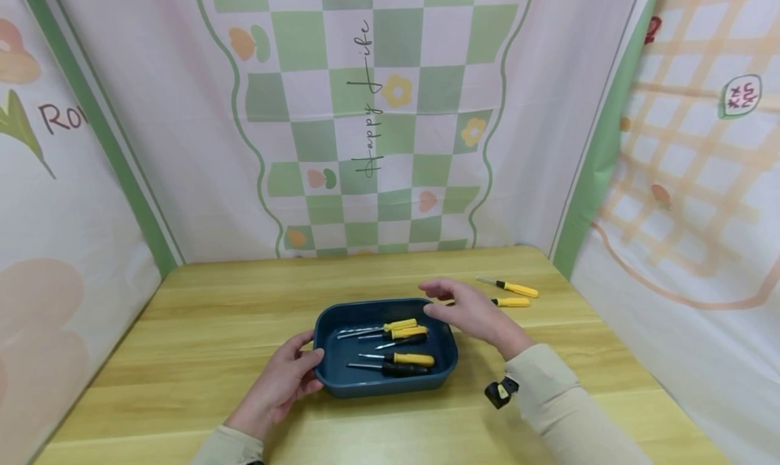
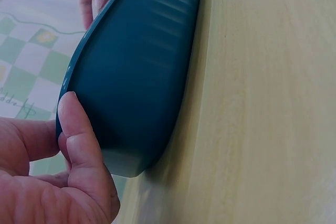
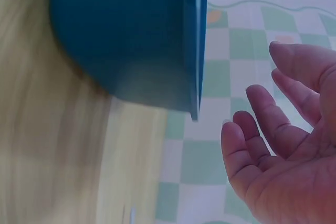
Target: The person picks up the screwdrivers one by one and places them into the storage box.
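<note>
A dark blue plastic box [image 1: 390, 388] sits on the table with several screwdrivers inside. Some have yellow handles, such as the screwdriver [image 1: 414, 360] near the front; a black-handled screwdriver [image 1: 405, 369] lies beside it. My left hand [image 1: 286, 377] grips the box's left rim, thumb on one side and fingers on the other; the left wrist view shows this hold on the box wall [image 2: 131, 61]. Over the box's back right corner hovers my right hand [image 1: 472, 311]. In the right wrist view its fingers [image 3: 273, 121] are spread and relaxed, apart from the rim, holding nothing.
Two more yellow-handled screwdrivers, a farther screwdriver [image 1: 519, 290] and a nearer screwdriver [image 1: 514, 302], lie on the wooden table [image 1: 201, 357] behind the right hand. The nearer one is partly hidden by that hand. Printed cloth walls [image 1: 152, 65] enclose the table's back and sides.
</note>
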The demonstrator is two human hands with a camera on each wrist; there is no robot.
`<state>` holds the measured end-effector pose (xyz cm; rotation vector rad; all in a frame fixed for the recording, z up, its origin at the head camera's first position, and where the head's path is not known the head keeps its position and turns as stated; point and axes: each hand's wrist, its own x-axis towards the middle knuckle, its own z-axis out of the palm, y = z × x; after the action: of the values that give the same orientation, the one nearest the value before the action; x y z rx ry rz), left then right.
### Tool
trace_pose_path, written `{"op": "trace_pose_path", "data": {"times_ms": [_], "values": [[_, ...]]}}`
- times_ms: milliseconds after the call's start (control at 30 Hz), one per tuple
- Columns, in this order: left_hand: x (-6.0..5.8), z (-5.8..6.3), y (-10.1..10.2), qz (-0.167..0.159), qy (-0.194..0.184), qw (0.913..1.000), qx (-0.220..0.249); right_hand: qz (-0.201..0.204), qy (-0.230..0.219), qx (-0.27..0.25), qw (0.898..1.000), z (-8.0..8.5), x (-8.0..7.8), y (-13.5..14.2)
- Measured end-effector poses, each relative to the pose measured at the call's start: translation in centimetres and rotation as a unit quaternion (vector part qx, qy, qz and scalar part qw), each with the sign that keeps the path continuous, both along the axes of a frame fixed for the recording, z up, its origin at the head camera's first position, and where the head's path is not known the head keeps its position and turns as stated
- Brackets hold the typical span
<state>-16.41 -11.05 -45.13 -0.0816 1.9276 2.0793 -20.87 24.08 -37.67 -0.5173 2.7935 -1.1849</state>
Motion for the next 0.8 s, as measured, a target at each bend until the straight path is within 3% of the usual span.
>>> {"op": "trace_pose_path", "data": {"times_ms": [367, 800], "values": [[-0.1, -0.1, 0.0, 0.002, -0.002, 1.0, -0.001, -0.009, 0.031, -0.009, 0.999, 0.0, -0.1, 2.3], [0.2, 0.0, 0.0, 0.002, 0.002, 1.0, -0.003, -0.032, 0.055, 0.024, 0.998, -0.4, 0.0, 4.1]]}}
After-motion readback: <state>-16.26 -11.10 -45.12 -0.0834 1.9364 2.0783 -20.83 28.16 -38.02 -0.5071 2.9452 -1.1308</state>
